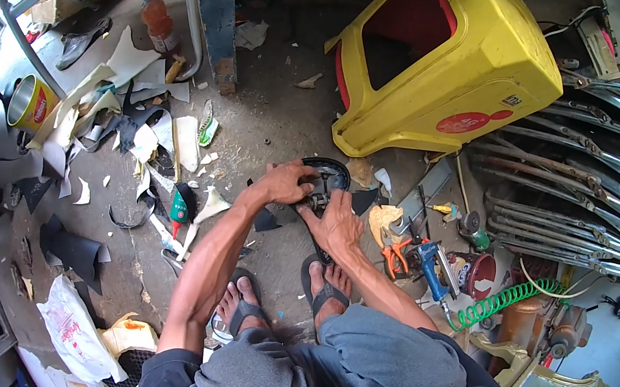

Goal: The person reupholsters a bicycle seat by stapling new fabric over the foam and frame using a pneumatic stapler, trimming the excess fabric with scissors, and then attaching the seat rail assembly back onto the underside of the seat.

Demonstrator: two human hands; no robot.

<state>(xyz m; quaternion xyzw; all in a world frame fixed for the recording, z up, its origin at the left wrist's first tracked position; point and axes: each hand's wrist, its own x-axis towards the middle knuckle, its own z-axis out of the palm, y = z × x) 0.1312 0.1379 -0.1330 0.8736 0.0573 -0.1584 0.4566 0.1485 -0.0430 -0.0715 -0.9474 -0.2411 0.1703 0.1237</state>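
Pressure, if uneven, could tip the black-rimmed piece (334, 177), gripped at its edges by left hand (288, 182) and right hand (336, 226).

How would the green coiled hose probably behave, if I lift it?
The green coiled hose likely stretches and flexes, given its springy-looking loops. Lifting it may also tug the blue tool, since one end appears attached there.

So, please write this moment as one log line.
left hand: on black item | right hand: holding black item | right side: blue tool, orange-handled pliers
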